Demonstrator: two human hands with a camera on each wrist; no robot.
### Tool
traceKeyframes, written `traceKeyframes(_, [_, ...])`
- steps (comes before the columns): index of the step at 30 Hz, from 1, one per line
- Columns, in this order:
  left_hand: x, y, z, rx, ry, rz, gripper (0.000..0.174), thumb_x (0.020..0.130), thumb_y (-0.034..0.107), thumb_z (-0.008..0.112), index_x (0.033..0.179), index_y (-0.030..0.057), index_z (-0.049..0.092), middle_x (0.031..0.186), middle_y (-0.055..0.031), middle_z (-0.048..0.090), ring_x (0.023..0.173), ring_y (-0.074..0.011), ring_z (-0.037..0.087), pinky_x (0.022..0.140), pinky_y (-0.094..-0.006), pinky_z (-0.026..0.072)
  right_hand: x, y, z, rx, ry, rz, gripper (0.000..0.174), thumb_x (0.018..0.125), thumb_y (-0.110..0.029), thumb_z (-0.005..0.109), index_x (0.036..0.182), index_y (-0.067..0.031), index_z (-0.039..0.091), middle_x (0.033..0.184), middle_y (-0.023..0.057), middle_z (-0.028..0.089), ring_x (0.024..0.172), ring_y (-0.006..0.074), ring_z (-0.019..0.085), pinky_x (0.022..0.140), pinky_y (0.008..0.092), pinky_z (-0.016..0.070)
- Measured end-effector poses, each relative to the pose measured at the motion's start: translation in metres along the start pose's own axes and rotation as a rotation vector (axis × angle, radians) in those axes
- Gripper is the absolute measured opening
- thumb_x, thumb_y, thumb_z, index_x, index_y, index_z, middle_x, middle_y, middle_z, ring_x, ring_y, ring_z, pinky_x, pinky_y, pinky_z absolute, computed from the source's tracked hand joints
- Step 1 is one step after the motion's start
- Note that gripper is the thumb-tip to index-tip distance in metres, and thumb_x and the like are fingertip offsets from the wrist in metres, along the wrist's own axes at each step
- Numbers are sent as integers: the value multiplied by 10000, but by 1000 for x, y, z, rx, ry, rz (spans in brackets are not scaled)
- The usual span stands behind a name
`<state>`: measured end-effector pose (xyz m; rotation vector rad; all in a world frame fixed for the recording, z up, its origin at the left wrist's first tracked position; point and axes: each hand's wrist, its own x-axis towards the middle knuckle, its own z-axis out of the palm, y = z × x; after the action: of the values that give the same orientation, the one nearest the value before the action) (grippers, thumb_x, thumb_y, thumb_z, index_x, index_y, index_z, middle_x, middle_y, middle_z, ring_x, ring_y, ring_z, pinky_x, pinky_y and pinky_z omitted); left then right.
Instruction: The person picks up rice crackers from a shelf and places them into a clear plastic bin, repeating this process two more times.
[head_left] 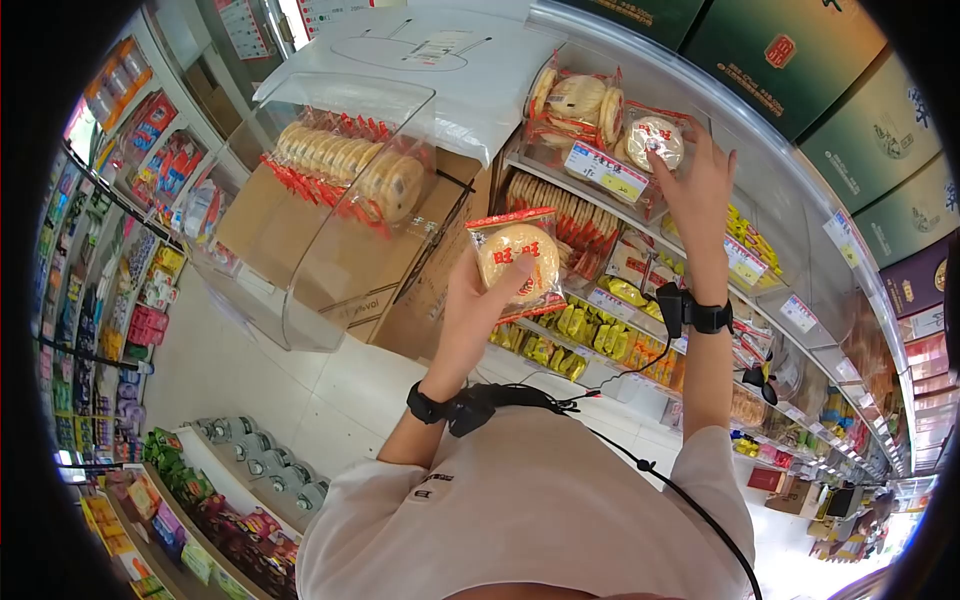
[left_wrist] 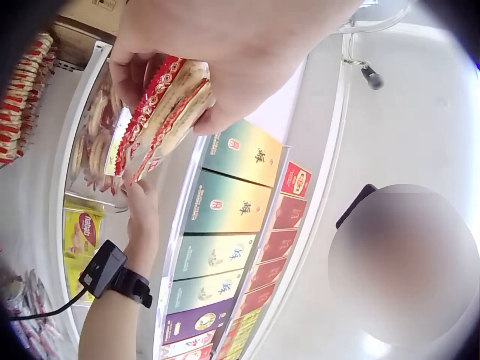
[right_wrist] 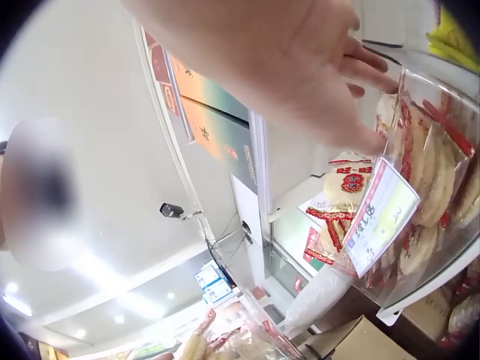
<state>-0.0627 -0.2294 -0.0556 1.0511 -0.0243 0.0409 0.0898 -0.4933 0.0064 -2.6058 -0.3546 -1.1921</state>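
My left hand holds clear-wrapped rice crackers with red-edged packaging, its thumb across the front. In the left wrist view the red wrapper edges show that two packets are stacked in its grip. At the upper shelf bin, my right hand has thumb and fingers at the edge of another rice cracker packet, pinching it. Seen from the right wrist, the thumb reaches the bin's rim beside a price tag, and the fingertips are partly behind the packets.
A clear plastic bin with a row of rice crackers stands on a cardboard box to the left. Below the upper bin are more crackers and yellow snack packets. Green gift boxes line the shelf behind.
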Motion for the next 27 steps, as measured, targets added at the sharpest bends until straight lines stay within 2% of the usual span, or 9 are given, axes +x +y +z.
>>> traceKeyframes(1, [1,0,1,-2,1,-3,386,984,165,724,1286,-21,570,1165,-103,695,1020,-141,693,867,-301,582,-1,1,-1,-3,48,-25,590,854,-273,800,1356,-58,577,1119,147,700,1111,360,642,1147,557,359])
traceKeyframes(4, [4,-2,4,-2,23,20,385,990,163,715,1291,-23,564,1172,-106,692,1020,-143,693,867,-303,586,-5,-2,-7,309,57,129,576,860,-173,807,1369,-46,571,1123,140,689,1063,306,662,1026,468,468])
traceKeyframes(7, [8,-5,4,-31,27,33,374,996,159,705,1288,-22,556,1175,-109,686,1016,-146,693,864,-303,589,-12,-9,-14,443,133,106,556,869,-94,799,1374,-38,572,1114,128,678,1023,246,662,904,383,512])
traceKeyframes(13, [19,-18,0,-64,20,52,362,1005,156,690,1278,-20,531,1163,-111,675,1001,-145,691,861,-310,594,-38,-26,-33,372,215,-116,526,869,1,773,1359,-19,581,1127,130,652,1025,225,649,897,357,519])
traceKeyframes(16, [23,-22,0,-52,35,59,377,1008,171,691,1284,-21,521,1178,-116,669,1009,-145,688,871,-309,591,-56,-57,-49,698,186,-112,535,882,50,745,1379,-15,557,1207,122,619,1048,200,632,892,337,531])
traceKeyframes(19, [25,-25,1,-2,17,88,380,1030,198,667,1301,-18,511,1209,-115,657,1031,-137,675,881,-299,582,-69,-95,-63,1264,-78,237,540,906,69,719,1403,-19,526,1272,107,585,1063,168,610,893,313,543])
traceKeyframes(20, [24,-27,2,19,4,102,379,1040,207,654,1308,-17,508,1221,-113,652,1040,-133,670,883,-295,578,-72,-99,-64,1314,-233,292,524,941,50,694,1422,-19,497,1250,90,597,1076,145,602,900,293,545])
traceKeyframes(23, [21,-24,11,-220,-37,0,379,1098,263,547,1352,-13,498,1255,-104,639,1078,-129,649,920,-301,557,-82,-100,-44,1321,-390,397,490,961,22,686,1414,-16,503,1234,82,607,1069,126,602,894,279,541])
traceKeyframes(27, [20,-38,-1,-23,-46,83,434,1140,321,404,1405,-14,478,1308,-112,618,1122,-148,634,970,-317,531,-94,-103,-32,1347,-335,459,455,968,-2,688,1393,-22,525,1224,60,624,1039,108,614,878,269,528])
